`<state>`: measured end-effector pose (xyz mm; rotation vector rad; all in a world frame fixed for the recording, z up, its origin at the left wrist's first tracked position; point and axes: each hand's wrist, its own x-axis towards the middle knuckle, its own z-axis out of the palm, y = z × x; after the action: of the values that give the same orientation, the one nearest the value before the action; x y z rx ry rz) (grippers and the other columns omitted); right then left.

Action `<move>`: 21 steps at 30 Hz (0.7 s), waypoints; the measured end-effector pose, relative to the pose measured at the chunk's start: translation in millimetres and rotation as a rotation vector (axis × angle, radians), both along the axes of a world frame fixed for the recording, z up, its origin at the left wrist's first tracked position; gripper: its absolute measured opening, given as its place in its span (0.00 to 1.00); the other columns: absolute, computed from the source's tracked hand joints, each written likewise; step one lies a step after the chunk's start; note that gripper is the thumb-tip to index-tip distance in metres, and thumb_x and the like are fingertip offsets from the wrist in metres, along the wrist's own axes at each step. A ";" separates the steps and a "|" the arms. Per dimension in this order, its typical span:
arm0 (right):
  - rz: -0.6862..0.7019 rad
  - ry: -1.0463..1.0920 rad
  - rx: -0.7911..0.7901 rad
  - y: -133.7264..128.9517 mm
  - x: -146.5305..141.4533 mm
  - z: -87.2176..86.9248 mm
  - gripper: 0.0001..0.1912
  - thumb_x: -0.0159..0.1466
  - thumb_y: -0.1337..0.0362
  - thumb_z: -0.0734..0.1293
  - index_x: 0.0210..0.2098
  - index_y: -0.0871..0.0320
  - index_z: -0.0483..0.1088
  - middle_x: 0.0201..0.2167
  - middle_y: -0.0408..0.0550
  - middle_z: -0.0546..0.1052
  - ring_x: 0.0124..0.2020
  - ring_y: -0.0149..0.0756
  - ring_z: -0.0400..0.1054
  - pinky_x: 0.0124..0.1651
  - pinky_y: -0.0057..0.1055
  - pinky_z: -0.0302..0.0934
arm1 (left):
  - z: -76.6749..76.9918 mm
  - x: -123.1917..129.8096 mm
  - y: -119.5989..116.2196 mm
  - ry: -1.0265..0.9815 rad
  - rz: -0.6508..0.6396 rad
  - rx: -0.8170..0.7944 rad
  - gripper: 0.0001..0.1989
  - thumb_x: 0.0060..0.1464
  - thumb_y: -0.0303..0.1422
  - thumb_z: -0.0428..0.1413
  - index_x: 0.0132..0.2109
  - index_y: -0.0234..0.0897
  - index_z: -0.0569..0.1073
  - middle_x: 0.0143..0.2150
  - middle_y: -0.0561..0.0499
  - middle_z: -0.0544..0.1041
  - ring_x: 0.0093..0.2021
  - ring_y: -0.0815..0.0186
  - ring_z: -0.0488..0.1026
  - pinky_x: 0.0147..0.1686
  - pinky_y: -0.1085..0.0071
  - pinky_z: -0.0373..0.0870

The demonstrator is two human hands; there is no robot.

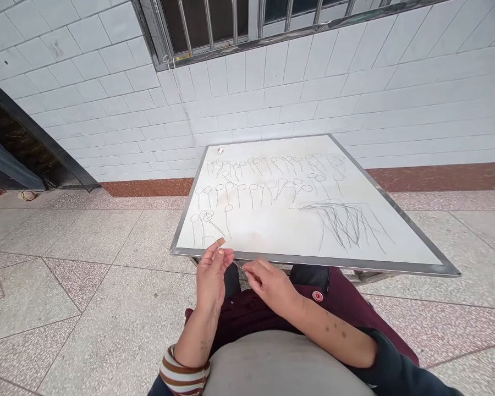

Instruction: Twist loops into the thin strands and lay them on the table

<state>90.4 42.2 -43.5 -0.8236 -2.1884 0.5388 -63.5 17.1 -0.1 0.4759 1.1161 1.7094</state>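
Note:
At the near left edge of the white board, my left hand is closed, pinching a small tan piece between thumb and fingers. A thin strand runs from there to my right hand, whose fingertips are closed on it. Rows of thin dark strands with looped ends lie across the board. On its right side a loose heap of straighter dark strands is spread out. How the strand meets the tan piece is too small to tell.
A small white and red item sits at the board's far left corner. Behind stands a white tiled wall with a barred window. A dark red garment covers my lap. A doorway is at far left.

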 end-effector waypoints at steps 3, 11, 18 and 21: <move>0.024 0.031 -0.074 -1.6 5.0 8.4 0.07 0.67 0.66 0.61 0.42 0.55 0.69 0.33 0.47 0.73 0.30 0.34 0.70 0.33 0.30 0.66 | 0.9 2.5 -4.1 -0.010 -0.019 0.013 0.17 0.47 0.35 0.66 0.45 0.35 0.77 0.30 0.53 0.76 0.32 0.72 0.72 0.40 0.71 0.68; -0.043 0.281 -0.327 23.0 14.8 50.6 0.11 0.66 0.61 0.64 0.47 0.53 0.71 0.41 0.49 0.76 0.41 0.37 0.67 0.40 0.33 0.65 | 0.2 17.0 -19.6 0.049 -0.370 -0.062 0.12 0.49 0.35 0.65 0.41 0.35 0.79 0.27 0.53 0.75 0.28 0.72 0.70 0.33 0.73 0.67; -0.028 0.418 -0.594 21.0 13.9 47.8 0.07 0.62 0.60 0.66 0.38 0.54 0.73 0.33 0.44 0.76 0.34 0.33 0.70 0.37 0.30 0.63 | -2.0 28.9 -26.6 0.084 -0.527 -0.141 0.15 0.49 0.36 0.65 0.43 0.34 0.79 0.29 0.48 0.78 0.31 0.66 0.74 0.36 0.69 0.68; -0.073 0.472 -0.596 20.4 14.7 47.4 0.06 0.62 0.60 0.66 0.34 0.56 0.70 0.28 0.42 0.73 0.29 0.30 0.66 0.33 0.28 0.61 | 0.9 28.6 -27.8 0.096 -0.546 -0.142 0.16 0.51 0.36 0.64 0.46 0.35 0.78 0.34 0.46 0.80 0.37 0.64 0.76 0.41 0.67 0.70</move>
<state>105.1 62.5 3.9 -0.9517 -1.5678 1.2434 -34.8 -10.7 0.8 0.7040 1.0466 1.1352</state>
